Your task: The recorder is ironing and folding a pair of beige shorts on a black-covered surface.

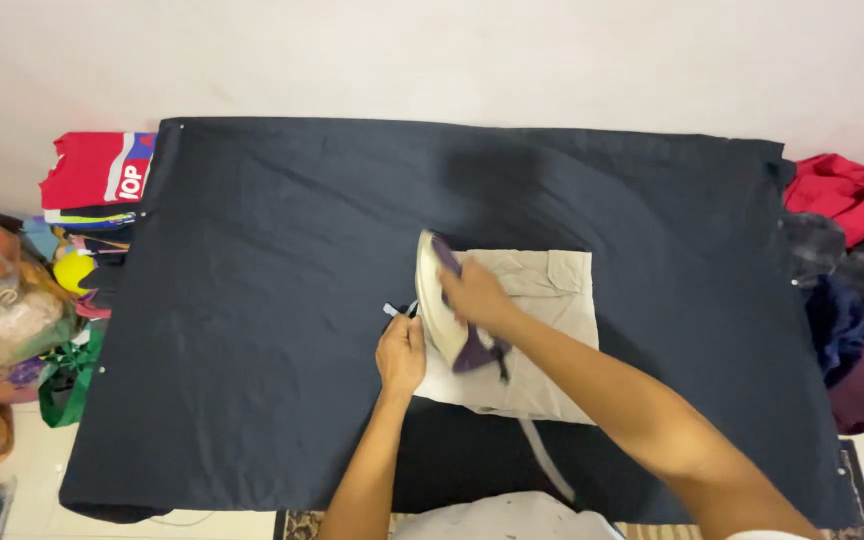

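Your right hand (474, 295) is closed around the handle of the iron (442, 310), a cream-coloured body with a dark purple handle, which rests tilted on the left edge of the folded beige garment (542, 330). The garment lies near the middle of the black cloth (252, 300) that covers the work surface, slightly toward your side. Your left hand (402, 352) sits just left of the garment, beside the iron's base, fingers curled and pinching a small pale tag (392, 311) at the garment's left edge (whether the tag belongs to the garment cannot be told). The iron's cord (547, 460) trails from the garment's near edge toward you. Left of the black cloth lie folded red and striped clothes (97, 170); right of it, a heap of red and dark clothes (852, 260).
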